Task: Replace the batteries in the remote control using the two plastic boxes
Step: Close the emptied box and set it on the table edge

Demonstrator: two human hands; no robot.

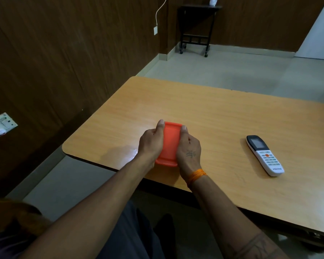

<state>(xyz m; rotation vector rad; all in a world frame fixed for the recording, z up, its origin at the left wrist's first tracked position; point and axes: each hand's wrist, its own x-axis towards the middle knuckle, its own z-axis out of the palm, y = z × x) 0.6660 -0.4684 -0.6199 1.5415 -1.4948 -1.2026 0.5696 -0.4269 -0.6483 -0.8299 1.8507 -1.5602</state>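
Both hands, the left hand (151, 142) and the right hand (189, 146), are gripping the long sides of an orange rectangular plastic box (170, 144) on the wooden tabletop (213, 116), its long axis pointing away from the person. The white plastic remote control (264, 155) is lying well apart to the right, screen end farther away.

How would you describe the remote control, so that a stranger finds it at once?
On the wooden table, look right of the two hands gripping the orange box. The remote control lies alone there, face up: white and slim, with a dark screen at its far end.
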